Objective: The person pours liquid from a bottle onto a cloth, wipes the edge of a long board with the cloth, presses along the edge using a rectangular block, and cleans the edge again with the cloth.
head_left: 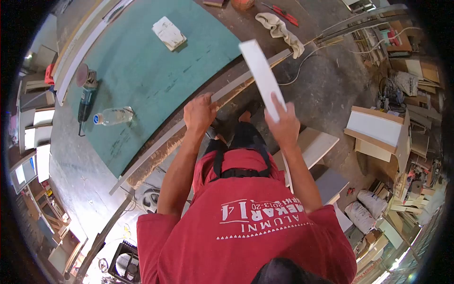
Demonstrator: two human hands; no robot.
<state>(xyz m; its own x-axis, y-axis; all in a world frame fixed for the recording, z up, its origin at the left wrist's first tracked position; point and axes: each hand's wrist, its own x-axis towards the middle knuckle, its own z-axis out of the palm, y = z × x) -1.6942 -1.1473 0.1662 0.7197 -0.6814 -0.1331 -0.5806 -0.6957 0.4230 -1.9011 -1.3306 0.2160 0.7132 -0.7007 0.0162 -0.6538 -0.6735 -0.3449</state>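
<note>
A narrow white board (261,71) is in my right hand (284,124), gripped near its lower end with the index finger laid along its face. The board points up and away, past the table's edge. My left hand (199,112) is closed, its fingers curled at the near edge of the table, over a long thin grey strip (163,142) that runs along that edge. Whatever lies under those fingers is hidden. Beyond the left hand, a green sheet (156,80) covers the tabletop.
On the green sheet are a white block (169,34), an angle grinder (86,97) and a clear bottle (113,116). A crumpled cloth (279,31) and red-handled tools (286,15) lie farther right. Boards (309,147) stand beside my right arm; wood and sacks (371,203) crowd the right.
</note>
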